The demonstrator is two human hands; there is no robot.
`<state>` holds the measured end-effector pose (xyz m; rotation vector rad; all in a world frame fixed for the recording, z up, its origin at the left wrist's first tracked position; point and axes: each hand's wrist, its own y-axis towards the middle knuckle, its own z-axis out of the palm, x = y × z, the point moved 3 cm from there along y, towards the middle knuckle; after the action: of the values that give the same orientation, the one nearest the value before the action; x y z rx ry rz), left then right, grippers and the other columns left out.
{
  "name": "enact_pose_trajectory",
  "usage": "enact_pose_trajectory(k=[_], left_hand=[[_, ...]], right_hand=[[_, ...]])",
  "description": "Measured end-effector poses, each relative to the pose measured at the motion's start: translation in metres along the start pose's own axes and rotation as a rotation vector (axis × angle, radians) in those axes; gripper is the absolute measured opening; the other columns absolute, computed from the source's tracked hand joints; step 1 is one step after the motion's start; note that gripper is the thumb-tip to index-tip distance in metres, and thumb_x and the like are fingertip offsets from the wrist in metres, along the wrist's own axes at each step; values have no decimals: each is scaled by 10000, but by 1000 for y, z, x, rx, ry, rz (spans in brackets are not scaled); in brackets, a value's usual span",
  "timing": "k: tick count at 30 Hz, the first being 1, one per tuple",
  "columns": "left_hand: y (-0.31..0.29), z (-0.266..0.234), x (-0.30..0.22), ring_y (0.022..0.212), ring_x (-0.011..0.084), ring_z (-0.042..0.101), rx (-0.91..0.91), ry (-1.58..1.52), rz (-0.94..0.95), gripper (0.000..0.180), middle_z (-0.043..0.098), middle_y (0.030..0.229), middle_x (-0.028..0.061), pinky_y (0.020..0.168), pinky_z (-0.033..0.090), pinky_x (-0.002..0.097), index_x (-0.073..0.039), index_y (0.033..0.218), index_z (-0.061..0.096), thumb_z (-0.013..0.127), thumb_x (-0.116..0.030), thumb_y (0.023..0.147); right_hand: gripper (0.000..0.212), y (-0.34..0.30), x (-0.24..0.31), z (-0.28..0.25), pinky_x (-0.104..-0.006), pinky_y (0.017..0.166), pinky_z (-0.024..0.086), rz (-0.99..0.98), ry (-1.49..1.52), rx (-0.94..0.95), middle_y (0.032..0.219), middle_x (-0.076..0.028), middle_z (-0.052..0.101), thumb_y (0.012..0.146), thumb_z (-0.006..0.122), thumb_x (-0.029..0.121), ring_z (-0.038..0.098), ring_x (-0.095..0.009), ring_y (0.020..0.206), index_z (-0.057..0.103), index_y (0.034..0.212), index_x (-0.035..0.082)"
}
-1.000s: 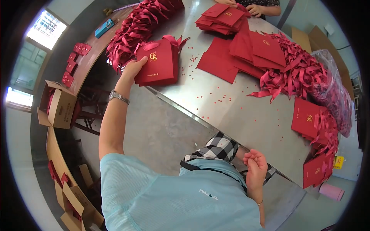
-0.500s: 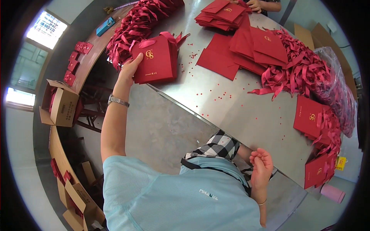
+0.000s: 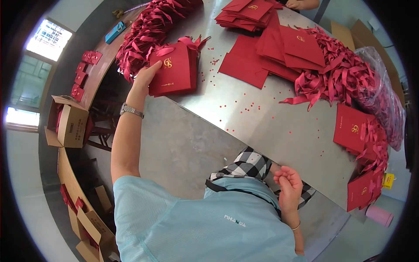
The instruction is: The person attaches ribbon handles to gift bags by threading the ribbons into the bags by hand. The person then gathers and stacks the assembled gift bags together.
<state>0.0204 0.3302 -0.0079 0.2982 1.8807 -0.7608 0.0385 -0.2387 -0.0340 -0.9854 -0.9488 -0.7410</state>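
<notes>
My left hand (image 3: pixel 147 75) is closed on the left edge of a stack of red paper gift bags (image 3: pixel 173 76) with gold print and ribbon on top. Its thumb lies on the front face and its other fingers are hidden behind. The stack stands at the table's near edge, at the end of a long row of red ribboned bags (image 3: pixel 146 32). My right hand (image 3: pixel 289 185) is held near my lap, beside the table edge, with fingers curled in. Nothing shows in it.
Flat red bags (image 3: pixel 290 50) lie in piles on the metal table (image 3: pixel 266 118), among red paper dots. Ribboned bags in clear plastic (image 3: pixel 384 87) and a pink cup (image 3: pixel 379 216) are at the right. Another person's hand (image 3: pixel 297 4) is at the far edge. Cardboard boxes (image 3: pixel 74 126) stand left.
The view has shifted slightly. My left hand keeps its grip on the gift bags. My right hand has moved a little to the left, its fingers still curled.
</notes>
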Motion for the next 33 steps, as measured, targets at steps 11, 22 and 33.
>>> enact_pose_trajectory(k=[11,22,33], left_hand=[[-11,24,-16,971,255,651,123,-333,-140,392,670,1064,124,911,531,418,-20,1065,636,792,-236,777],[43,46,-36,954,267,655,142,-419,-28,342,676,1043,140,911,526,391,-18,1061,635,756,-218,812],[68,35,-45,1074,284,617,-156,296,240,751,617,1180,236,894,479,365,120,1171,576,700,-495,758]], right_hand=[[253,15,12,44,-267,819,508,-30,-140,257,983,-99,651,909,481,-51,618,-135,868,567,1145,-19],[256,16,5,49,-271,821,514,2,-145,227,999,-107,655,906,486,-65,624,-146,872,564,1146,-22],[250,16,0,45,-269,835,505,58,-165,189,1005,-105,654,905,494,-50,620,-138,887,564,1144,-26]])
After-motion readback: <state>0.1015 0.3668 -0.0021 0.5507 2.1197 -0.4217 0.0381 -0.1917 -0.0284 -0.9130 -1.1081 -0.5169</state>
